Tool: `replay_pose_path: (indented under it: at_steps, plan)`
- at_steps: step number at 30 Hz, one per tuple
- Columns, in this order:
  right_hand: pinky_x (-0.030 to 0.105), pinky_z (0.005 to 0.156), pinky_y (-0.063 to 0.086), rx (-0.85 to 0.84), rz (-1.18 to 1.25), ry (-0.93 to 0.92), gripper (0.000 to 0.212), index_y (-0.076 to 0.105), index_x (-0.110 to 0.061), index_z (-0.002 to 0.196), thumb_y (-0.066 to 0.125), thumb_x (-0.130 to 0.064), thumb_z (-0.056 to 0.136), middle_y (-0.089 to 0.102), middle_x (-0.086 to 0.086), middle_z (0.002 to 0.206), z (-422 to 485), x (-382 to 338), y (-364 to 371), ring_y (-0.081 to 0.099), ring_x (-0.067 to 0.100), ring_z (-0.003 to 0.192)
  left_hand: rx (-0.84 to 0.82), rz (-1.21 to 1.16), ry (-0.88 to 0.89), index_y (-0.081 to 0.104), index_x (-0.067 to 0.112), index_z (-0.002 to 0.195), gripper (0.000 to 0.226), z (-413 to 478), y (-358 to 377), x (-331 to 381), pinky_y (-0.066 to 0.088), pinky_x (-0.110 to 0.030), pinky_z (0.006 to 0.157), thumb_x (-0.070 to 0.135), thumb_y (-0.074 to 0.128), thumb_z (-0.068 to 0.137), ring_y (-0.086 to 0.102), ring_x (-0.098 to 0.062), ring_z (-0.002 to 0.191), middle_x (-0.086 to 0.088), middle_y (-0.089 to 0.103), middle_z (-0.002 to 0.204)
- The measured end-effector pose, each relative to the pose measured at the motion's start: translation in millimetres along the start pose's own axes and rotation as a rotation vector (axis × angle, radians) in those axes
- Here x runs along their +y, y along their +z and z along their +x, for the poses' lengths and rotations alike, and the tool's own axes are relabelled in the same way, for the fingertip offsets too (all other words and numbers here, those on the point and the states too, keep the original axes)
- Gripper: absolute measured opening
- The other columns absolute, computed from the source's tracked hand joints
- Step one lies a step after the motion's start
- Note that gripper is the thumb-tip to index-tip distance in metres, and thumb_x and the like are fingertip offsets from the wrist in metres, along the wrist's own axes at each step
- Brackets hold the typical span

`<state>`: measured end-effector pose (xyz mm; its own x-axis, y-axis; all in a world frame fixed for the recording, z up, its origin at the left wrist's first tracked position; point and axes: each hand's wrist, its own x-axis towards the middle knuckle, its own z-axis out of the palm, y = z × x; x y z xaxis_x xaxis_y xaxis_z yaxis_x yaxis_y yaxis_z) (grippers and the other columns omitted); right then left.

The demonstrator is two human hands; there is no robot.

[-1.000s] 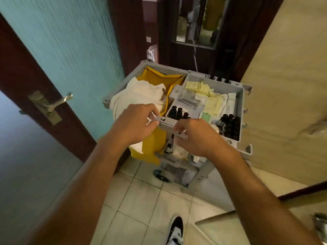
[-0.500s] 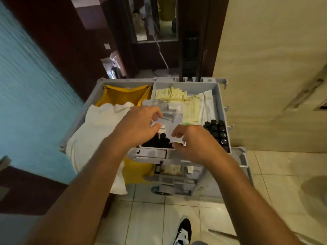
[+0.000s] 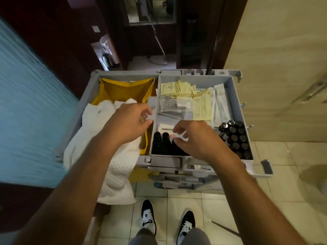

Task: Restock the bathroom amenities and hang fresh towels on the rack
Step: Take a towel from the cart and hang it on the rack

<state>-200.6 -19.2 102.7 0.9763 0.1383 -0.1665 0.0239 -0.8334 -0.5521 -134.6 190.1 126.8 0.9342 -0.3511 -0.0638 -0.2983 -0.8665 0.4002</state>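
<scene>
Hands hung curled mid-frame over the grey amenity tray (image 3: pixel 200 80), the left hand (image 3: pixel 131 122) at its left rim, the right hand (image 3: pixel 196 138) above the dark bottles (image 3: pixel 161 144) in its lower left, neither grip clear enough to tell, while the white towel (image 3: pixel 99 121) lay left of centre in the yellow bag (image 3: pixel 123 91).

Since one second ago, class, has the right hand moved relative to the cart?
Yes. The right hand moved forward, from the near rim of the cart to above the black bottles in its tray.
</scene>
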Motion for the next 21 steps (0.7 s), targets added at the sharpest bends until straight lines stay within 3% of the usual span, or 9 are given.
replay_pose_path:
  at_steps: [6,12,18,21]
  plan:
    - [0.035,0.078,0.057,-0.071,-0.018,-0.084,0.021,0.070,-0.023,0.110,0.067,-0.028,0.090,0.072,0.001,0.103,55,-69,50,0.067,0.023,0.091,-0.024,0.019,-0.153,0.065,0.029,0.114,0.024,-14,-15,-97,0.058,-0.042,0.090,0.038,0.068,0.092,0.066,-0.018,0.096,0.003,0.072,0.112]
    - [0.037,0.088,0.057,-0.193,-0.009,-0.163,0.029,0.066,-0.024,0.124,0.066,-0.032,0.095,0.069,-0.002,0.122,102,-125,94,0.065,0.018,0.104,-0.016,0.005,-0.254,0.066,0.025,0.116,0.026,-40,-33,-172,0.057,-0.043,0.089,0.034,0.069,0.092,0.066,-0.019,0.099,0.001,0.072,0.112]
    - [0.034,0.090,0.053,-0.265,-0.030,-0.238,0.038,0.060,-0.028,0.132,0.063,-0.042,0.097,0.065,-0.002,0.128,128,-153,123,0.061,0.018,0.106,0.017,-0.104,-0.329,0.071,0.021,0.108,0.021,-67,-39,-201,0.056,-0.031,0.077,0.030,0.073,0.089,0.065,-0.009,0.070,0.004,0.073,0.092]
    - [0.034,0.090,0.051,-0.296,-0.018,-0.271,0.046,0.060,-0.029,0.133,0.066,-0.050,0.092,0.065,-0.003,0.128,134,-157,129,0.060,0.017,0.106,0.041,-0.175,-0.378,0.070,0.022,0.107,0.022,-78,-34,-197,0.051,-0.025,0.077,0.032,0.074,0.088,0.058,-0.001,0.066,0.006,0.070,0.087]
